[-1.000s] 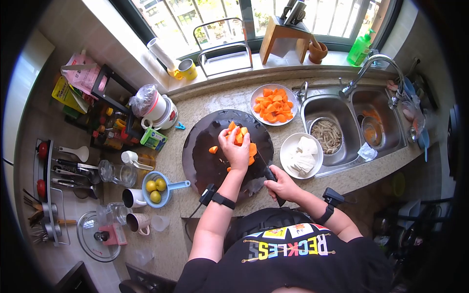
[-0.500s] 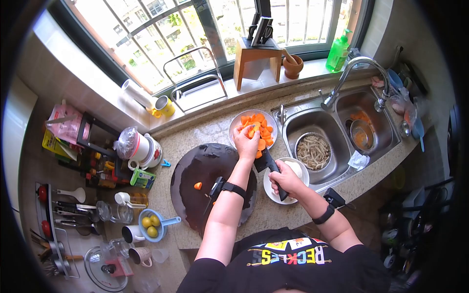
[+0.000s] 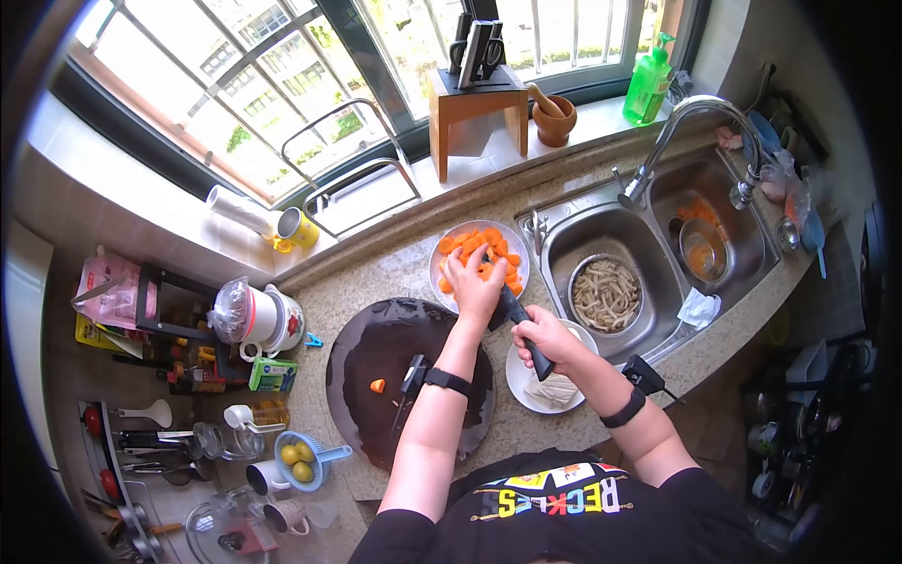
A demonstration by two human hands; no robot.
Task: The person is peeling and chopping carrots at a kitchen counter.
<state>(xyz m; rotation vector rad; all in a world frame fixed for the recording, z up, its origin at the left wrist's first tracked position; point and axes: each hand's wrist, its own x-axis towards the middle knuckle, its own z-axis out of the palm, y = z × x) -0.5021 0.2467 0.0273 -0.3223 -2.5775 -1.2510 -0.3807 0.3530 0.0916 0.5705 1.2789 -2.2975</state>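
My right hand point(image 3: 547, 336) grips the black handle of a kitchen knife point(image 3: 538, 360). The blade points away toward a plate of carrots and is partly hidden behind my left hand. My left hand point(image 3: 474, 285), fingers spread, is over the cut carrot pieces point(image 3: 467, 241) by the blade. Those pieces are heaped on a round plate point(image 3: 438, 279). Below my right hand, a white plate point(image 3: 518, 383) carries pale strips of food point(image 3: 556, 389). One carrot piece point(image 3: 378, 385) lies on the dark round chopping board point(image 3: 371, 423), which is left of both plates.
Right of the plates is a double sink point(image 3: 564, 246) with a tap point(image 3: 691, 105) and a bowl of pale strips point(image 3: 606, 293). A knife block point(image 3: 477, 113), mortar point(image 3: 554, 129) and soap bottle point(image 3: 648, 85) line the sill. At left stands a blue colander point(image 3: 315, 467) with yellow-green fruit.
My left hand's fingers have spread where they were gathered at the carrots. The knife and right hand have shifted slightly up and left, baring more of the white plate's strips.
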